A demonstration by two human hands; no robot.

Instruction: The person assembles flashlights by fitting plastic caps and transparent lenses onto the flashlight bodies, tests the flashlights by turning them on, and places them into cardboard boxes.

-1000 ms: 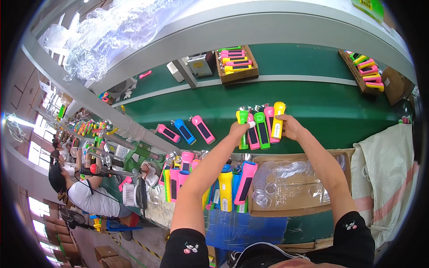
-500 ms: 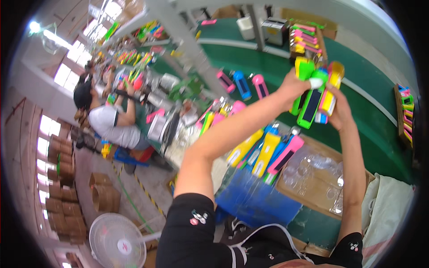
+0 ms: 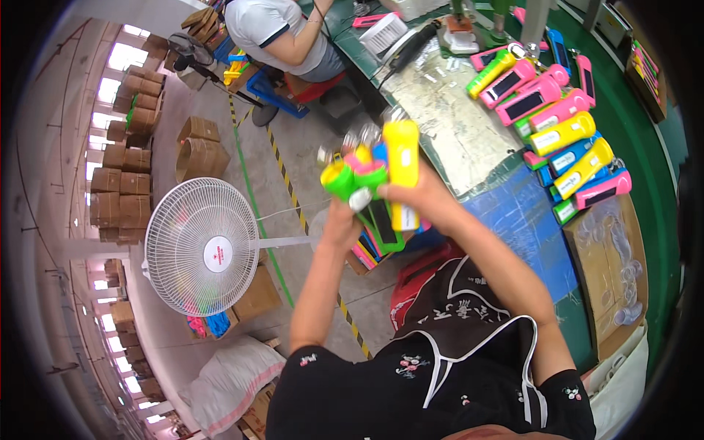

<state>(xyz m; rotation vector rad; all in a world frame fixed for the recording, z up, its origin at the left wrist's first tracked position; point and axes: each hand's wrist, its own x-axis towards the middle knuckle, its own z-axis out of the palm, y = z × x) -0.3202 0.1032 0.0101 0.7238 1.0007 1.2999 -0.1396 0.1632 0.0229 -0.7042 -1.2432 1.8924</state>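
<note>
A bundle of several torch-shaped plastic pieces (image 3: pixel 402 150) in yellow, green, blue and pink is held between my two hands, off the left side of the workbench. Clear rounded ends stick out at its top. A green piece with a dark panel (image 3: pixel 381 226) hangs lowest. My left hand (image 3: pixel 342 221) wraps the bundle's left side, with a white cover on the thumb tip. My right hand (image 3: pixel 425 196) grips it from the right, thumb across the front. Some fingers of both hands are hidden behind the pieces. Below the bundle, partly hidden, is a box of coloured pieces (image 3: pixel 361 253).
More such pieces (image 3: pixel 583 158) lie on the bench beside a blue sheet (image 3: pixel 517 227). Near them is a cardboard tray (image 3: pixel 598 323) with clear plastic parts. A white fan (image 3: pixel 218 253) stands at left. A co-worker (image 3: pixel 275 37) sits far ahead. A red stool (image 3: pixel 418 286) is beneath my arms.
Both hands have brought the bundle from over the green bench surface at the right to above the floor area at the left. My view has turned left with them.
</note>
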